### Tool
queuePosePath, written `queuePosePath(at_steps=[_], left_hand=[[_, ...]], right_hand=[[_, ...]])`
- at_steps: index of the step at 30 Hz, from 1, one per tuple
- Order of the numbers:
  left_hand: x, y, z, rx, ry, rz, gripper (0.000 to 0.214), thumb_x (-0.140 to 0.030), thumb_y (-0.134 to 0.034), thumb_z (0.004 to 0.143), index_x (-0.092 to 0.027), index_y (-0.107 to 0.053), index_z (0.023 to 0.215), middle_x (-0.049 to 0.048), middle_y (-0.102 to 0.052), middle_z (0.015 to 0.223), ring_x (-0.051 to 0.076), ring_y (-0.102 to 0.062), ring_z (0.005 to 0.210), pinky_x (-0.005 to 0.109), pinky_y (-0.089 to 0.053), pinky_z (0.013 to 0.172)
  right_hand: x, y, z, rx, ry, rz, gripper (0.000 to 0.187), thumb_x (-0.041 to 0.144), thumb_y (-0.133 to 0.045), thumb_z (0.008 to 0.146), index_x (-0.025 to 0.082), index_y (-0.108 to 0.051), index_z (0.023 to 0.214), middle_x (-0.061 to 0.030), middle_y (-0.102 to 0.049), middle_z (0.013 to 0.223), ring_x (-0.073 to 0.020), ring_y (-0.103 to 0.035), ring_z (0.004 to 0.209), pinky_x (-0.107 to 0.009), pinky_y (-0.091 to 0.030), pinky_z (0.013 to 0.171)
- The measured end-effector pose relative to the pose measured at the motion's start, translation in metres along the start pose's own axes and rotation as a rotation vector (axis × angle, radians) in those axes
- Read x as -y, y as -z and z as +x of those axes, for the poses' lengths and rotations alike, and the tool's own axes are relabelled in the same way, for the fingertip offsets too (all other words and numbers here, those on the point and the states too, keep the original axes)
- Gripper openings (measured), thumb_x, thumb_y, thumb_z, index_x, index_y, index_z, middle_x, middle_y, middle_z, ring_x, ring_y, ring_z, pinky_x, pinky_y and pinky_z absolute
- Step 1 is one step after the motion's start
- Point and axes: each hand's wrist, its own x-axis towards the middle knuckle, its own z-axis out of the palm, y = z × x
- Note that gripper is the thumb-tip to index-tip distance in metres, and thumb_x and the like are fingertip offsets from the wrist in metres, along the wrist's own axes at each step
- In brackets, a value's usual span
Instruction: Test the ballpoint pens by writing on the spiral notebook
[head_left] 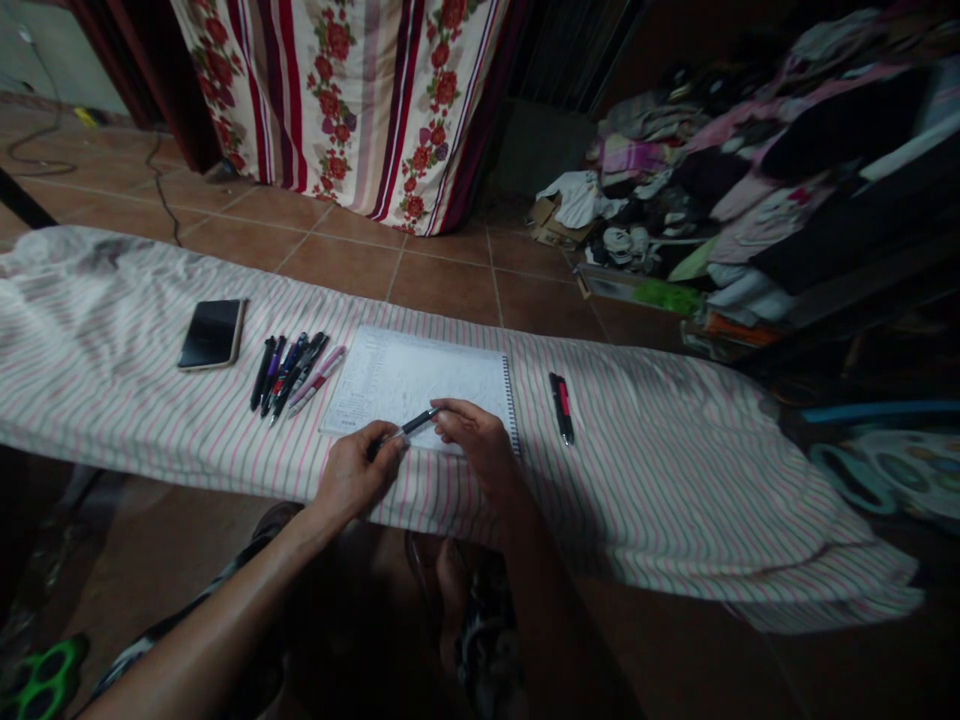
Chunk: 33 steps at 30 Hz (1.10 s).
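Observation:
A dark pen [415,424] is held between both hands over the near edge of a spiral notebook [420,380]. My left hand [358,472] pinches the pen's lower end. My right hand [474,441] grips its upper tip with the fingers curled. The notebook lies open on a long board covered with striped cloth [675,480].
Several pens [294,372] lie in a row left of the notebook, with a dark phone [212,333] further left. A black and red pen [562,406] lies right of the notebook. A floral curtain [352,100] hangs behind, and piled clothes [750,170] fill the right.

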Motion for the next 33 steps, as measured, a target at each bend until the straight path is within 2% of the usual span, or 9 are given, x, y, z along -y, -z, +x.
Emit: queuePosePath(at_steps=[8,21,28,33], left_hand=[[-0.0035,0.0009,-0.0006,0.007,0.002,0.001,0.030,-0.044,-0.047,0.082,-0.018,-0.062,0.087,0.0013,-0.065,0.073,0.016,-0.059,0.069,0.025,-0.043,0.064],[-0.0068,0.0024,-0.0019,-0.022,-0.020,0.049,0.032,-0.044,-0.045,0.082,-0.019,-0.063,0.091,0.0023,-0.067,0.076,0.017,-0.060,0.070,0.025,-0.045,0.066],[-0.0055,0.0026,-0.0016,-0.052,-0.030,0.066,0.031,-0.044,-0.047,0.081,-0.021,-0.064,0.091,0.0023,-0.068,0.078,0.017,-0.062,0.072,0.025,-0.045,0.066],[-0.0054,0.0023,-0.0014,-0.073,-0.015,0.083,0.030,-0.043,-0.048,0.080,-0.021,-0.065,0.093,0.0026,-0.069,0.081,0.018,-0.062,0.075,0.027,-0.046,0.068]], right_hand=[[-0.0035,-0.0008,0.0034,-0.034,-0.003,0.004,0.023,0.033,-0.066,0.063,0.017,-0.069,0.079,-0.0006,-0.063,0.063,-0.0113,-0.052,0.057,-0.025,-0.041,0.056],[-0.0015,-0.0042,0.0021,-0.074,-0.025,0.057,0.022,0.034,-0.069,0.061,0.016,-0.067,0.074,-0.0016,-0.064,0.061,-0.0138,-0.059,0.059,-0.027,-0.046,0.056],[0.0001,-0.0044,0.0016,-0.067,-0.014,-0.014,0.024,0.037,-0.066,0.063,0.017,-0.066,0.075,-0.0019,-0.063,0.062,-0.0139,-0.057,0.061,-0.028,-0.047,0.059],[0.0008,-0.0052,0.0014,-0.063,0.026,-0.083,0.024,0.039,-0.064,0.065,0.017,-0.063,0.073,0.0006,-0.058,0.058,-0.0115,-0.052,0.056,-0.026,-0.042,0.056]])
